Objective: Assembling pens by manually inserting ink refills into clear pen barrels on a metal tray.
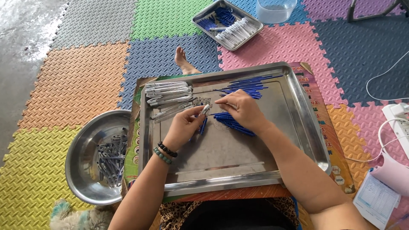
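Hands meet over a large steel tray point(298, 127): the left hand point(184, 126) pinches a silver pen barrel point(205, 110), the right hand point(240, 110) closes on something too small to tell. Colourful printed cardboard point(336, 140) lies under the tray.

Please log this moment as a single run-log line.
left hand: holds pen barrel | right hand: pinches small part at barrel tip | steel tray: blue refills, clear barrels | round bowl: assembled pens

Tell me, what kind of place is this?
Probably a home floor used for handwork. Colourful foam mats cover the floor, a big metal tray sits on a low stand, and a round bowl holds finished pen parts.
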